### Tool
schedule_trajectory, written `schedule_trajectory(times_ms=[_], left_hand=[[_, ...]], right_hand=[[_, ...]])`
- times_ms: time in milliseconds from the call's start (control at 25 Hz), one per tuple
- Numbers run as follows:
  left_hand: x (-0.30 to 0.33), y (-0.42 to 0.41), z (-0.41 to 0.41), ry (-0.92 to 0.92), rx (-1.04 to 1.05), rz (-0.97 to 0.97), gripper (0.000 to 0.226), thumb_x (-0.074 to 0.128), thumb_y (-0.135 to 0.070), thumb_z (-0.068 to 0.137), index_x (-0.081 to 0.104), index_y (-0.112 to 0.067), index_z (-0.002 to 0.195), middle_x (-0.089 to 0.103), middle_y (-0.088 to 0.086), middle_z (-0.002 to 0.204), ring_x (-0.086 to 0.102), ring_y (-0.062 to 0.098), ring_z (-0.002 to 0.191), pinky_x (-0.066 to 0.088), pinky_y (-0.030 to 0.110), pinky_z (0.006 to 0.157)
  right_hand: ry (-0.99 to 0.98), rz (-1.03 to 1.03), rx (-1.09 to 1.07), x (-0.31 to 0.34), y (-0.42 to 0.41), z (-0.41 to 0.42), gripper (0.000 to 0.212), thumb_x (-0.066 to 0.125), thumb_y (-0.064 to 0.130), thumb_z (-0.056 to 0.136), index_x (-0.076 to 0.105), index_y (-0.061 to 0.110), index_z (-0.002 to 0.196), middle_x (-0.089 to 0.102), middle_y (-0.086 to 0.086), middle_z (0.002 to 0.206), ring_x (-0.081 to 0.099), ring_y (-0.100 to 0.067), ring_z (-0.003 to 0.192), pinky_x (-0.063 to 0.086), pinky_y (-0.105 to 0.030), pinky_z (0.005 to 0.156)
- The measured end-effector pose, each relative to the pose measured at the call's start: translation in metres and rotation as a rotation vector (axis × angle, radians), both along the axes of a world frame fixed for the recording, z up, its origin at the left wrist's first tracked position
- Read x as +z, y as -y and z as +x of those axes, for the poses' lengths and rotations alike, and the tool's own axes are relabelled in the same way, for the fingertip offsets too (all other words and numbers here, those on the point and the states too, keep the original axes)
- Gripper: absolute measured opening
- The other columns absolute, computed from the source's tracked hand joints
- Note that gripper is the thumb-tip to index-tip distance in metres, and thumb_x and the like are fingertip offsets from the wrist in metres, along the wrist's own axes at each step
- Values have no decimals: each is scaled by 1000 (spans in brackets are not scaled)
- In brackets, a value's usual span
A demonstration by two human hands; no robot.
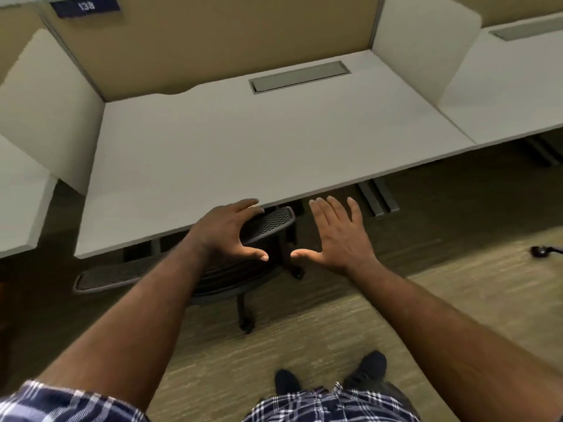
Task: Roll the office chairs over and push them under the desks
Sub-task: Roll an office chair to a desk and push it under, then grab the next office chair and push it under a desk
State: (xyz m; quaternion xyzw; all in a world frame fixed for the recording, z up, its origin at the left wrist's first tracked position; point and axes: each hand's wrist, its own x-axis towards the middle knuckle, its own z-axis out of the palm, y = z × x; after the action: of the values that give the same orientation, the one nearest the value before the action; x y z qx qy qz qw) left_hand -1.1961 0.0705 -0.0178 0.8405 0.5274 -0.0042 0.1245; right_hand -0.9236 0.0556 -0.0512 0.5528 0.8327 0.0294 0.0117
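Black mesh shows just under the left hand [227, 231], whose fingers are spread and curved over the top of the office chair [213, 269] without closing on it; whether the palm touches the mesh I cannot tell. Beside it, thumb tip near thumb tip, the right hand [336, 236] is flat and open, fingers fanned, holding nothing and hanging over bare floor. Neither hand has a grip on anything.

Directly below and ahead of the hands, the chair sits mostly beneath the white desk [243, 147]: its upper mesh part pokes out past the front edge, one mesh piece [103, 277] sticks out to the left of the left forearm, and two caster legs [245, 312] reach back toward the person's shoes [365, 373]. The seat itself is hidden under the desktop and the arm.

Judging from this, the chair here is close to home, perhaps needing only a last nudge forward or nothing more. Farther out to the right of the right hand, the neighbouring desk [502, 86] has no chair under the part that shows, and a dark caster [540, 250] at the frame's right edge suggests another chair waiting there. So one desk looks nearly done, and at least one more appears left.
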Motion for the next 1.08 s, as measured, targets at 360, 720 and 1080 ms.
schedule_trajectory(times_ms=[360,720,1080], left_hand=[[-7,-58,238,-66,-404,-79,111,50,-96,54,34,-37,147,24,-8,160,26,19,144,29,43,114],[-24,-67,523,-72,-719,81,102,42,-95,62,35,-37,146,32,-10,156,10,12,148,-5,41,115],[-27,-16,759,7,-1058,226,108,36,-97,64,36,-29,148,29,-4,159,12,18,149,3,50,119]], right_hand=[[-116,-9,-391,-10,49,217,108,15,88,80,31,9,151,43,-11,152,32,-29,144,15,-58,117],[-152,40,-760,-8,142,461,99,30,81,82,37,8,148,47,-11,147,37,-30,140,20,-59,116],[-109,70,-1186,-11,263,628,102,18,85,80,31,12,151,38,-9,154,30,-29,144,11,-57,117]])
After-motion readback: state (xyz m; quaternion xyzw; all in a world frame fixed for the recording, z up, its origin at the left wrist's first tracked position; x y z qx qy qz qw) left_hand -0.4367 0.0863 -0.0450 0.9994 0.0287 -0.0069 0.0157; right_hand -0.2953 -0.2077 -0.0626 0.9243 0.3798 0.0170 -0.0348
